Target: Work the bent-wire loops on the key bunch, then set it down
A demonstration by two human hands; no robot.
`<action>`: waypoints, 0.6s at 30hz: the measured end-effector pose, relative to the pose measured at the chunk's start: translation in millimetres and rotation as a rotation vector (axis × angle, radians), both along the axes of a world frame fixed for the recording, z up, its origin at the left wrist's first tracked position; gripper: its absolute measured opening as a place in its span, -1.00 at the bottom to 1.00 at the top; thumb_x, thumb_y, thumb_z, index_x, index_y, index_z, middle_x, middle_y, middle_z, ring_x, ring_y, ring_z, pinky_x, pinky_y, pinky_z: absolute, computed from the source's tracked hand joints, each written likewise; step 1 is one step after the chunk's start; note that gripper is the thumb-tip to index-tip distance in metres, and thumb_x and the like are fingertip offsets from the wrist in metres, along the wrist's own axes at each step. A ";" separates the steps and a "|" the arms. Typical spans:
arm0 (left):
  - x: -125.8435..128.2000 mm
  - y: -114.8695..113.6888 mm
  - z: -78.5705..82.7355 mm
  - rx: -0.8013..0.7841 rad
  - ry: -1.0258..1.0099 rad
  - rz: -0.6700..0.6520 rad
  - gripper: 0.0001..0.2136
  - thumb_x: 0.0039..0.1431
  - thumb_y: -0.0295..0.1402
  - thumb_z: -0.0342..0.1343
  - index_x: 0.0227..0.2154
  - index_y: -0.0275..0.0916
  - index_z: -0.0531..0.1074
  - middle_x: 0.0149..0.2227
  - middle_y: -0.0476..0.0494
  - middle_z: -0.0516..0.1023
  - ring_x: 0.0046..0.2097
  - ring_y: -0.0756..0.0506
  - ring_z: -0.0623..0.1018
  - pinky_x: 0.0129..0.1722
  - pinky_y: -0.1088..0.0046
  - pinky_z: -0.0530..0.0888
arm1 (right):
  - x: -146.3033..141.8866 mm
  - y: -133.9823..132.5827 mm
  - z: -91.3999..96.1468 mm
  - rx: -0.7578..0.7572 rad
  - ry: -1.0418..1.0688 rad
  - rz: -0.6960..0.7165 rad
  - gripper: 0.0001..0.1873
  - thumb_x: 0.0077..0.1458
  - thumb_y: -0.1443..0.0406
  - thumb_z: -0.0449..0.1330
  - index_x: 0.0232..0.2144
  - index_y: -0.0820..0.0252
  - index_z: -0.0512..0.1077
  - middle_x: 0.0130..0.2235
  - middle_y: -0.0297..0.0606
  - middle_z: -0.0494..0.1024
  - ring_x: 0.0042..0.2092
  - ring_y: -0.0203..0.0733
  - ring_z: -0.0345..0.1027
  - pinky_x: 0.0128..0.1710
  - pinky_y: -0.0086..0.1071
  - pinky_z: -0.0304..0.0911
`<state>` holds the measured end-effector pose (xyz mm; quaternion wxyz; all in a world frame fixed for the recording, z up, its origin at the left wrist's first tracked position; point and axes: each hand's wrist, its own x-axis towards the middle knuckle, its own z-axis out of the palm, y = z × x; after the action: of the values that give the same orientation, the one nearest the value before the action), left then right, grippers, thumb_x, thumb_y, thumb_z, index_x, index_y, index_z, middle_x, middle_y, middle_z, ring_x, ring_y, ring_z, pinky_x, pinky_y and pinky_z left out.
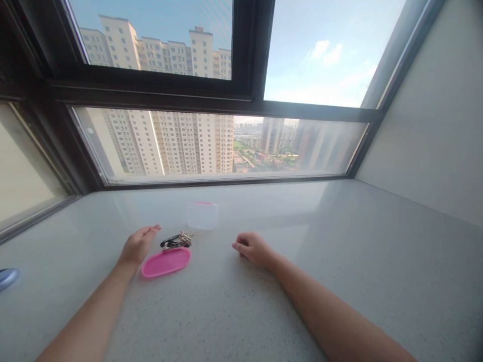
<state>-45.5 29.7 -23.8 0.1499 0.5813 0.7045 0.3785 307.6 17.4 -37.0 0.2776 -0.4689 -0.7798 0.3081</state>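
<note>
My left hand (138, 245) rests on its edge on the pale stone sill (339, 261), fingers stretched out and empty, just left of a pink oval lid (166, 262) lying flat. Beside its fingertips lies a small heap of hair clips (176, 240), dark and metallic. Behind the clips stands a small translucent container (202, 215) with a pink rim. My right hand (252, 248) lies on the sill to the right, fingers loosely curled under, nothing visible in them, apart from the objects.
A wide window with dark frames (241, 103) runs along the back of the sill, showing tall buildings outside. A plain wall (433, 130) closes the right side. A blue-grey object (7, 277) sits at the far left edge.
</note>
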 end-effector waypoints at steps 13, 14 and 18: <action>38.5 -0.5 -11.4 -0.179 0.218 -0.346 -0.37 0.11 0.05 -0.22 0.12 -0.27 0.21 0.18 -0.19 0.19 0.26 -0.30 -0.02 0.18 0.11 0.01 | -0.6 -1.3 3.1 -0.023 0.015 -0.002 -0.74 0.04 0.22 0.07 -0.56 0.30 0.32 -0.59 -0.33 0.40 -0.55 -0.40 0.15 -0.53 -0.53 0.00; 39.5 -0.4 -11.9 -0.176 0.211 -0.363 -0.38 0.11 0.05 -0.21 0.12 -0.27 0.21 0.18 -0.19 0.19 0.26 -0.30 -0.01 0.18 0.12 0.02 | -0.8 -1.2 3.1 -0.023 0.016 -0.003 -0.74 0.04 0.22 0.07 -0.56 0.30 0.32 -0.59 -0.33 0.40 -0.55 -0.40 0.15 -0.53 -0.54 0.00; 48.4 -3.3 -8.7 -0.167 0.182 -0.409 -0.38 0.10 0.04 -0.17 0.10 -0.30 0.23 0.15 -0.21 0.23 0.24 -0.28 0.06 0.18 0.17 0.05 | -1.0 -0.8 2.1 -0.017 0.012 -0.006 -0.73 0.05 0.21 0.07 -0.56 0.30 0.32 -0.59 -0.33 0.40 -0.55 -0.41 0.15 -0.53 -0.54 -0.01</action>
<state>2.9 26.4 -32.5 0.2068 0.7293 0.6116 0.2265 306.6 16.6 -34.9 0.2791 -0.4716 -0.7742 0.3168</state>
